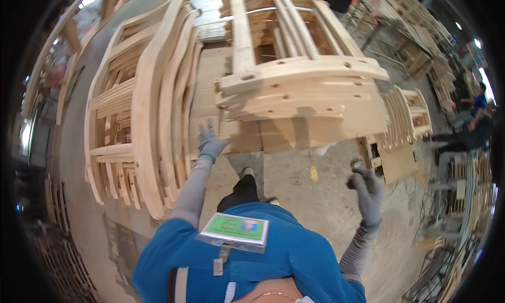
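Left grip [212,143], in a grey glove, is released: its fingers are spread and pointing forward, with nothing held between them. Just to its left stands a stack of pale wooden frames [146,92] with curved side rails, its near rails reaching back past the wrist. Ahead of the fingertips and to the right, near them, lies a second stack, the slatted frames [305,68], piled flat one on another with the broad rail edges toward the person. Brown cardboard [279,135] lies beneath that pile and shows around the left hand too; whether the fingers touch it or the left stack cannot be told.

The right grip [363,179], gloved in grey as well, is out to the right, apart from both stacks, with its fingers bent. A small dark round piece [357,163] shows at its fingertips, but whether it is grasped cannot be made out. The slatted frames are forward and to the left of this hand; a smaller wooden stack [395,116] stands ahead of it on the right. Between the hands is bare concrete floor [336,211]. Farther right, another person [476,127] is seen near the rim.
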Demonstrator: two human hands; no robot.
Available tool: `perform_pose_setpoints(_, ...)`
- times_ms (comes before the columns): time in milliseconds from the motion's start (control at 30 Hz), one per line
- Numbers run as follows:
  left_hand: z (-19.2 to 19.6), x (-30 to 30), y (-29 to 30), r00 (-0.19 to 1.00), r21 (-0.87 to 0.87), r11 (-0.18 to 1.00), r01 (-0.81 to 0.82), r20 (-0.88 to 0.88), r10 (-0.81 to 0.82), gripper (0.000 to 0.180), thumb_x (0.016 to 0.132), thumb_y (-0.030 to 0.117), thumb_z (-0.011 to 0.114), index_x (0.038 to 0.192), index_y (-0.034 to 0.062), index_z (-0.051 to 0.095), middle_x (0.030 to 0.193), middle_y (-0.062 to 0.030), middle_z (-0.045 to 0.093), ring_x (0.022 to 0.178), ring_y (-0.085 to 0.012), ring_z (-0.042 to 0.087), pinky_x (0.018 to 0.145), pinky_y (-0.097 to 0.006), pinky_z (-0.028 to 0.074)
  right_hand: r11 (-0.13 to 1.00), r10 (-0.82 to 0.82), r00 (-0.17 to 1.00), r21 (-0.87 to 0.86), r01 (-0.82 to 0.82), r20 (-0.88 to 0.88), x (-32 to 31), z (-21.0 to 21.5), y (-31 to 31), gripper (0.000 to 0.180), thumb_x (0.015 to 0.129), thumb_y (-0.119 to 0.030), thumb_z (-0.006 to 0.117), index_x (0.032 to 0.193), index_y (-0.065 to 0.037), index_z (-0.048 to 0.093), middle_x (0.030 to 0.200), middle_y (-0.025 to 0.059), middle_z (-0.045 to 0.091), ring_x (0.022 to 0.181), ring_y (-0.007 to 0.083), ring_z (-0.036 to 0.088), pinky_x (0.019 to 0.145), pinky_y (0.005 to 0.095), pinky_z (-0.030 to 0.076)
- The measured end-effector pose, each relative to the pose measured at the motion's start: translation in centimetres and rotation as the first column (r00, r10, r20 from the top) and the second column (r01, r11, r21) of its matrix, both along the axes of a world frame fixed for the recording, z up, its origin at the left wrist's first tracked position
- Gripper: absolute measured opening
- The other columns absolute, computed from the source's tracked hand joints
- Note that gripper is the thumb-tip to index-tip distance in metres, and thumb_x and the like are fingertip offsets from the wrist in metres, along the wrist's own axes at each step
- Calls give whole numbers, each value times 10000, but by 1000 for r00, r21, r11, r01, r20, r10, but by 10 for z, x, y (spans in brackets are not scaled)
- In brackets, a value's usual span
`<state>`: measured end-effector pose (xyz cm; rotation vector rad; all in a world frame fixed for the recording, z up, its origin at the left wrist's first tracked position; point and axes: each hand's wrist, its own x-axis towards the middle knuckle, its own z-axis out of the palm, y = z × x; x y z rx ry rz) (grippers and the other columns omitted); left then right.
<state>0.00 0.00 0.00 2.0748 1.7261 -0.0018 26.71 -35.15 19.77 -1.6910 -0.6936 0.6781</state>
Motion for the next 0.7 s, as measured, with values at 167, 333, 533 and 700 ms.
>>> perform_pose_setpoints(167, -40, 28, 32, 998, -124, 990, -61, 22, 64, 908, 687, 466, 696, 1368, 61, 253, 1365, -286, 280, 1181, -446, 415, 953, -477, 390, 997, -71, 988, 48, 65, 136, -5, 51, 39, 179, 910, -48, 505, 1048, 53, 557, 829, 85, 620, 735, 143, 595, 707, 260, 489)
perform_pose_setpoints(333, -84, -13, 85, 996, 88, 995, -39, 87, 32, 431, 794, 395, 606, 969, 3, 572, 950, -232, 615, 851, -395, 605, 767, -473, 487, 987, 72, 976, 125, -98, 204, -7, 78, 103, 169, 906, -43, 516, 1031, 55, 572, 848, 85, 623, 762, 122, 576, 720, 240, 468)
perform_pose_setpoints(533, 9, -8, 85, 527, -541, 835, 105, 742, 414, 242, 914, 233, 498, 921, 1, 564, 719, -62, 575, 556, -127, 569, 433, -264, 469, 969, 135, 906, 139, -206, 401, -13, 80, 170, 240, 864, -7, 577, 1095, 54, 552, 880, 105, 637, 775, 139, 604, 734, 257, 486)
perform_pose_setpoints(700, 217, -14, 55, 296, -438, 804, 403, 893, 339, 194, 915, 142, 495, 938, -41, 555, 623, -43, 556, 502, -86, 546, 385, -191, 434, 892, 187, 430, 31, -452, 883, -34, 92, 255, 456, 779, 15, 643, 1214, -18, 511, 1004, 136, 617, 851, 240, 622, 738, 309, 498)
